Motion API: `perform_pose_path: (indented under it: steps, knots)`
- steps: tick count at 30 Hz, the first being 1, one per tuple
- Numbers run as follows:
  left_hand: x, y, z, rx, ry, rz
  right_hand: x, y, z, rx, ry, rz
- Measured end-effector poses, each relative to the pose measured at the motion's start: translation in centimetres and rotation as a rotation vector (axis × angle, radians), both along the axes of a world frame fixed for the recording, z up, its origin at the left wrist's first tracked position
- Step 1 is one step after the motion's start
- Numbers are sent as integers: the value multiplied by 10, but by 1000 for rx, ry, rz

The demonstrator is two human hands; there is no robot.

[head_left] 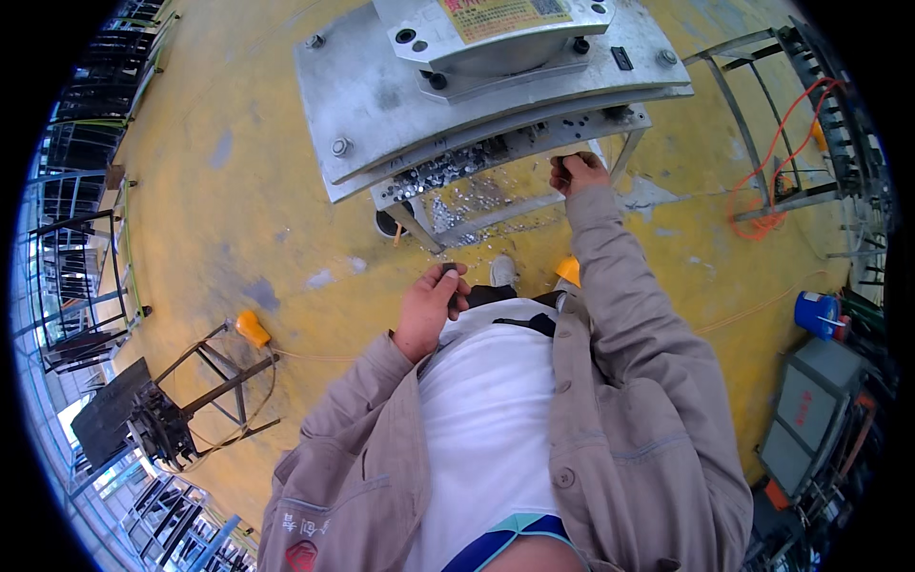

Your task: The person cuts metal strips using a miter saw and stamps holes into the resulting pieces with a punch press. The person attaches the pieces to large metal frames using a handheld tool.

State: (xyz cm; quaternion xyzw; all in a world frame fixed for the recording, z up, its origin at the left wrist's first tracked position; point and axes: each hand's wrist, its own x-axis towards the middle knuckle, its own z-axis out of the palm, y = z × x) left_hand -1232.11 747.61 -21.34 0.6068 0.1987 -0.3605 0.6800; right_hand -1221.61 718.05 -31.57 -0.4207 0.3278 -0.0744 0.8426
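Observation:
A metal die press (381, 105) with a thick grey top plate stands in front of me on a steel frame. At the right end of its lower plate (534, 143), my right hand (581, 173) is closed in a pinch; what its fingers hold, if anything, is too small to make out. Close to my body, my left hand (429, 307) is curled closed around a small dark piece (449, 271), whose kind does not show. Many small shiny metal scraps (434, 176) lie along the press's lower plate, and more are scattered on the floor below it.
To the left is a black metal stand (219, 377) with a yellow-orange foot pedal (253, 328). A rack (762, 133) with an orange-red hose (762, 224) stands at the right. Lower right are a blue bucket (816, 313) and a grey cabinet (810, 400). A thin cable crosses the yellow floor.

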Motion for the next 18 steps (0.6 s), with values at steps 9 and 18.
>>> perform_pose_path:
  steps: [9,18]
  knots:
    - [0,-3,-1,-27,-14,13,15,13,3,-57,101,113]
    - [-4,0,0,-10,-17,24,28,10,3,-58,217,151]
